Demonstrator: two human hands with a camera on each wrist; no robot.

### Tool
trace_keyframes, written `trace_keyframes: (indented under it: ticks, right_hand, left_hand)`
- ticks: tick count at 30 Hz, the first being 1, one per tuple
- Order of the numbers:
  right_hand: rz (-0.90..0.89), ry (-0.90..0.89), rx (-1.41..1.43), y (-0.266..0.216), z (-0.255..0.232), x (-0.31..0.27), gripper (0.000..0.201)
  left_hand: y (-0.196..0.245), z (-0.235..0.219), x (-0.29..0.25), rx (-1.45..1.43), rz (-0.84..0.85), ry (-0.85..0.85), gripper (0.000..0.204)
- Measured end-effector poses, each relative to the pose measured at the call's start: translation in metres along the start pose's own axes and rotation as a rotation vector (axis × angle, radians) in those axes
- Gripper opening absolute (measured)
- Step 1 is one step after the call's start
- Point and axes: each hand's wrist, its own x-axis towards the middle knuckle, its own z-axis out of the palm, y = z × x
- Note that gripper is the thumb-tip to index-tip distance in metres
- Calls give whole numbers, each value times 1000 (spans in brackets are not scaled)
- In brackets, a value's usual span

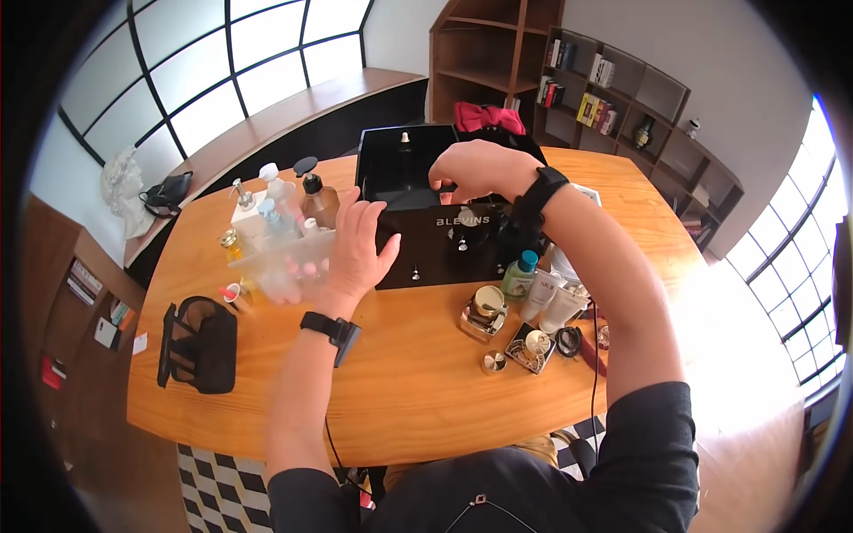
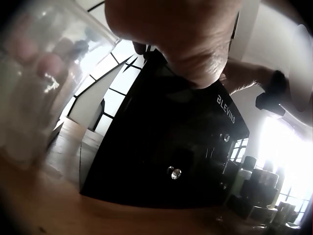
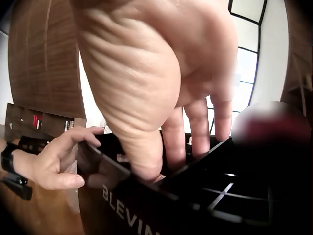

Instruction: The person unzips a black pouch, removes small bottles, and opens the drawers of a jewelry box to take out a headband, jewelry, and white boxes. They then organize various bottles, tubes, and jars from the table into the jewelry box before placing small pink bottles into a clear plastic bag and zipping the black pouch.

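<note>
A black glossy box [image 1: 397,258] lettered BLEVINS stands on the wooden table, with round crystal-like knobs on its front. My right hand [image 1: 484,169] reaches down from above into its top opening. In the right wrist view the thumb [image 3: 146,164] and fingers point downward past the rim; their tips are partly hidden, and I cannot tell whether they hold something. My left hand [image 1: 354,249] is at the box's left edge, fingers extended and thumb apart. Just left of it is a clear plastic container [image 1: 289,266] with pink, rounded items inside.
Pump bottles, including a brown one [image 1: 320,200], stand at the back left. A black case [image 1: 200,346] lies at the left front. Right of centre are a green bottle [image 1: 518,280], white tubes [image 1: 560,306] and gold-lidded jars [image 1: 487,306]. A red bow [image 1: 489,117] shows behind the box.
</note>
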Motion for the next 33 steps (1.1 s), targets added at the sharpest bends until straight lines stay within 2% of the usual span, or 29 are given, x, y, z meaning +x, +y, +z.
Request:
trace_keyframes:
  ticks: [3,6,9,12,15,16,19,22,25,26,29,31,33]
  right_hand:
    - [-47,-160,60,9,-3,9,29]
    - [-38,-217,55,13,-2,18,32]
    - [41,-146,-11,6,-10,15,31]
    - [61,-177,-150,2,-11,19,35]
    - [124,-101,-24,9,5,16,43]
    - [140,-131,-5,12,6,19,50]
    - [141,-30,111,15,7,23,51]
    - [141,44,-84,9,10,22,50]
    - [183,-42,-96,16,39,36,48]
    - [111,7,-139,14,36,31,43]
    - [129,86,-67,4,5,17,39]
    - [29,299,-31,8,-4,8,37]
    - [-54,341,130,-6,-23,-14,39]
  left_hand:
    - [0,8,-2,-7,-25,42,51]
    - [1,10,-2,-9,-22,79,48]
    - [0,16,-2,-4,-25,122,46]
    - [-1,21,-3,13,-32,146,46]
    - [-1,20,-2,38,-25,149,46]
    - [0,20,-1,36,-26,149,46]
    - [0,19,-2,33,-31,143,46]
    - [1,20,-2,25,-37,143,46]
    - [2,20,-1,40,-19,160,47]
    - [0,20,-1,48,-7,169,48]
    - [-2,21,-2,67,7,163,48]
    - [0,20,0,55,-2,166,45]
    - [-1,22,-1,45,-1,162,43]
